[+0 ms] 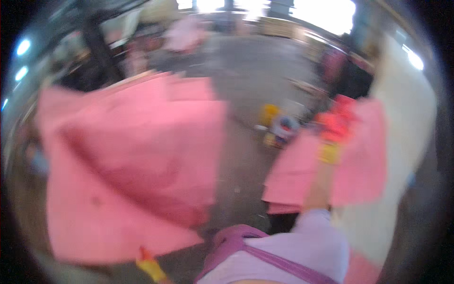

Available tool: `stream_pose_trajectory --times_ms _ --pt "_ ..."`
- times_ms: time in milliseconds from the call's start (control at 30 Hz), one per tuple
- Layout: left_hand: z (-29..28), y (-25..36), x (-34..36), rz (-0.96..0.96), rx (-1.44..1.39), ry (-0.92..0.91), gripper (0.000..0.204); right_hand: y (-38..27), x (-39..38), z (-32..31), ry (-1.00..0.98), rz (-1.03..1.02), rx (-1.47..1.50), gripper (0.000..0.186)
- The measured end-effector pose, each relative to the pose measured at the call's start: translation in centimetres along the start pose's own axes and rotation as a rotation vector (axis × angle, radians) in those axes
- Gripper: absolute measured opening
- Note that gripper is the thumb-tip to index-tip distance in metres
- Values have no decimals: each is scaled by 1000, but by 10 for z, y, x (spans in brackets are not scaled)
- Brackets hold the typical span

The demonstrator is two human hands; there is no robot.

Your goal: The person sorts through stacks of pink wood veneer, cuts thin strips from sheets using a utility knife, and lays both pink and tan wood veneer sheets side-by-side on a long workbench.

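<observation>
Pink cloth (127,165), right hand (326,156) blurred

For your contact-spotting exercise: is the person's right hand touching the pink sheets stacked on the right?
Cannot tell. In the head view the right hand overlaps the pink sheets, but motion blur hides any contact or gap.

A grey concrete floor (250,75) stretches beyond the hands. A small blurred cluster of yellow and white containers (276,128) sits left of the right hand.
</observation>
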State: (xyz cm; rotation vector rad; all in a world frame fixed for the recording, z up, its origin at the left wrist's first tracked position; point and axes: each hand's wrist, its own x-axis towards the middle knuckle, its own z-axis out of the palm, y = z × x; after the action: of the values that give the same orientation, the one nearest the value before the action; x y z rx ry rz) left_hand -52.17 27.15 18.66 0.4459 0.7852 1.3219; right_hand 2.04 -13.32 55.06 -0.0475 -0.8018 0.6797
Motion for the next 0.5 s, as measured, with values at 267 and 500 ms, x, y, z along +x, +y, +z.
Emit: stream_pose_trajectory --times_ms 267,500 --pt "59 -34 -36 595 1039 118 26 69 -28 -154 179 -78 -896 45" --pt "60 -16 -62 660 1294 286 24 374 -117 -208 633 1004 -233 35"
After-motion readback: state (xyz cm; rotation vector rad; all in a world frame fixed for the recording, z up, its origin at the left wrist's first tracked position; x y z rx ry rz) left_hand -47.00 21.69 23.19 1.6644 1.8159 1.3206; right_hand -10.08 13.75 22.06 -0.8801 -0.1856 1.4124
